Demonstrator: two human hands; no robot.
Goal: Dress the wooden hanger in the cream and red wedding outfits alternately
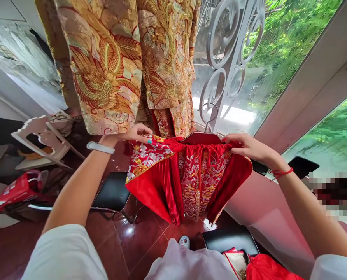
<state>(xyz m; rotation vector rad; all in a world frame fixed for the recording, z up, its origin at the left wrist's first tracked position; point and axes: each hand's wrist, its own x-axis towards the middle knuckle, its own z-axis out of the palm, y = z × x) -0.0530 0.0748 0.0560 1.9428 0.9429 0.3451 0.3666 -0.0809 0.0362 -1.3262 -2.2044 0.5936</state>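
A red embroidered skirt (204,179) with silver and gold patterns hangs spread between my hands, its shiny red lining showing at both sides. My left hand (132,133) grips the left part of its top edge, thumb in front. At the right end of the gathered waist, my right hand (246,146) is closed on the cloth. A clothes hanger (202,137) sits behind the waistband, its metal hook sticking up. Red drawstrings, tied in a bow, dangle at the front of the waist.
Gold embroidered garments (109,74) hang straight ahead. Beside them stands a white scrollwork frame (222,46) at the window. Black-seated chairs (112,190) are below; red cloth (269,268) lies on the nearer one. A dark tablet-like object (303,166) rests on the right ledge.
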